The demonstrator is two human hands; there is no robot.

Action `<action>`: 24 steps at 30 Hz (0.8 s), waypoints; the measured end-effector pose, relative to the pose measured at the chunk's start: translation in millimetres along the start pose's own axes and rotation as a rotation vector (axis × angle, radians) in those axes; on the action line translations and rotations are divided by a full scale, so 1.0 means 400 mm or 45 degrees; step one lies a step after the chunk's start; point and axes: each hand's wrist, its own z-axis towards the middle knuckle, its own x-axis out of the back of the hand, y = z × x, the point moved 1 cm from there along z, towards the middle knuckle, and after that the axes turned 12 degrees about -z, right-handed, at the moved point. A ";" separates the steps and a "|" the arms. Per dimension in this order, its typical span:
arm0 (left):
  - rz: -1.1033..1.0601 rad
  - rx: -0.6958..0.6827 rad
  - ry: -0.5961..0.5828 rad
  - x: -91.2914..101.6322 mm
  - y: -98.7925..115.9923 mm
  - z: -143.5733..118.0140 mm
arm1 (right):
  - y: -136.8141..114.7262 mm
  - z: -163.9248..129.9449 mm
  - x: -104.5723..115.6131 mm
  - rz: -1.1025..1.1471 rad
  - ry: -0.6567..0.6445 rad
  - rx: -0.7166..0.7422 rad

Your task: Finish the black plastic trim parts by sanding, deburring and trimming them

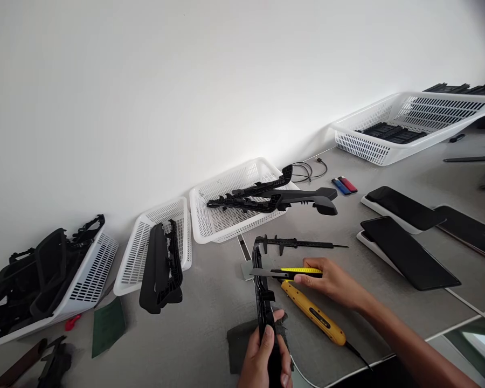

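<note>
My left hand (262, 350) grips the lower end of a long black plastic trim part (262, 293), which stands almost upright in view with its ribbed side showing. In my right hand (327, 280) is a yellow and black utility knife (299, 271), its blade pointing left across the upper part of the trim; whether the edge touches it I cannot tell. Below the right hand lies a yellow corded hand tool (313, 312). A black caliper (303, 243) rests just beyond the trim's top end. Dark green sheet material (236, 345) lies beneath the left hand.
White baskets with black plastic parts line the wall: a left one (84, 280), a small one (131, 261), a middle one (210, 229) and a right one (382, 153). Phones (410, 253) lie at the right, lighters (345, 185) behind. A green sheet (108, 327) lies left.
</note>
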 end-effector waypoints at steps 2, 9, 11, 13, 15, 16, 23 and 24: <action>0.013 0.009 0.023 -0.002 0.002 -0.001 | -0.003 0.004 0.002 0.004 -0.093 0.035; 0.079 -0.007 0.078 -0.010 0.001 0.002 | -0.015 -0.002 -0.018 -0.012 -0.036 -0.050; 0.088 -0.017 0.057 -0.012 0.000 0.002 | -0.017 -0.007 -0.023 0.009 0.045 -0.097; 0.093 -0.014 0.059 -0.012 0.001 0.002 | -0.022 -0.011 -0.026 -0.002 0.044 -0.106; 0.097 -0.003 0.079 -0.014 0.005 0.000 | -0.027 -0.012 -0.026 -0.038 0.009 -0.074; 0.099 -0.001 0.089 -0.014 0.007 -0.001 | -0.028 -0.012 -0.026 -0.052 -0.005 -0.057; 0.102 -0.052 0.083 -0.020 0.005 -0.006 | -0.013 -0.011 -0.030 -0.011 0.054 -0.105; 0.099 -0.060 0.083 -0.020 0.004 -0.007 | -0.012 -0.011 -0.031 -0.025 0.042 -0.098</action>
